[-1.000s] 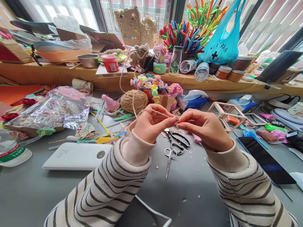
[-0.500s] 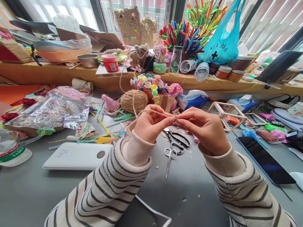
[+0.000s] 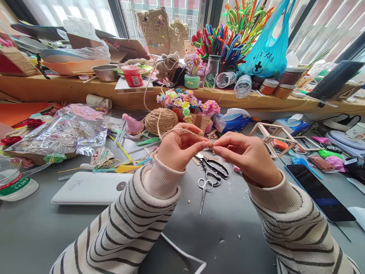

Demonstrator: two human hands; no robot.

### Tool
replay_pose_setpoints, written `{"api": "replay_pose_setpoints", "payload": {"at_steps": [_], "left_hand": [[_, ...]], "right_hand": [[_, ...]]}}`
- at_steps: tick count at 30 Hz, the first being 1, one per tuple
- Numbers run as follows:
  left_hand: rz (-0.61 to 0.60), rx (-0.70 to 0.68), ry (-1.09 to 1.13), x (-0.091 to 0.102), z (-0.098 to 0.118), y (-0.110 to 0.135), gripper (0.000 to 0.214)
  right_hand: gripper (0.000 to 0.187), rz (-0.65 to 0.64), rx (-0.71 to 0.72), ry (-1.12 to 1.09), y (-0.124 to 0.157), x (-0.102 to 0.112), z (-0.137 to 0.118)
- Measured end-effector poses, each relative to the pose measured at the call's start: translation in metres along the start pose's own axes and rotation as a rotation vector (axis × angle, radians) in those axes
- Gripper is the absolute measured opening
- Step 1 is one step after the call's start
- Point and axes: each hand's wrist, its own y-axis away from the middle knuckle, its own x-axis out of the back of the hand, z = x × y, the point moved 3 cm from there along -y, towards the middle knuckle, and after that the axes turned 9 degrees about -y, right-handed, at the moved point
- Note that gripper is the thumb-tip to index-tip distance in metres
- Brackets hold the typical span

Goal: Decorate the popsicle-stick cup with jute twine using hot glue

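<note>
Brown twine (image 3: pixel 184 131) runs from the ball of twine (image 3: pixel 161 121) over my left hand (image 3: pixel 177 148) to its fingertips. The left thumb and fingers pinch the strand. Facing it, my right hand (image 3: pixel 247 155) is closed in a pinch on the twine's end, where a small brown bit shows between both sets of fingertips. Its exact shape is too small to make out. Below the hands, small silver scissors (image 3: pixel 203 192) and larger black-handled scissors (image 3: pixel 214 170) lie on the grey table (image 3: pixel 225 243).
A white power bank (image 3: pixel 91 188) lies left and a dark phone (image 3: pixel 318 192) right. A wooden frame (image 3: pixel 273 139) stands behind my right hand. Pipe-cleaner flowers (image 3: pixel 182 99) are behind the twine. Jars and a blue bag (image 3: pixel 265 57) crowd the shelf. A white cable (image 3: pixel 182 253) lies in front.
Both hands have shifted slightly, the left a little to the left and the right slightly to the right and down. The pinch on the twine continues.
</note>
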Motion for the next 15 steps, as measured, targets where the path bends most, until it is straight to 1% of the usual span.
{"api": "replay_pose_setpoints", "payload": {"at_steps": [5,8,11,15], "left_hand": [[-0.123,-0.012,-0.092,0.001,-0.0043,-0.0048,0.035],[-0.137,0.006,-0.114,0.0005,-0.0042,-0.0048,0.034],[-0.102,0.011,-0.102,-0.0005,-0.0019,-0.0032,0.033],[0.009,-0.006,0.007,-0.0005,-0.0009,-0.0014,0.032]], "right_hand": [[0.013,-0.097,-0.003,0.122,0.0003,0.0026,-0.0027],[0.012,-0.116,0.008,0.182,0.0005,0.0032,-0.0043],[0.014,-0.081,-0.004,0.17,0.0005,0.0035,-0.0057],[0.02,-0.006,-0.036,0.062,0.0007,0.0026,-0.0054]]}}
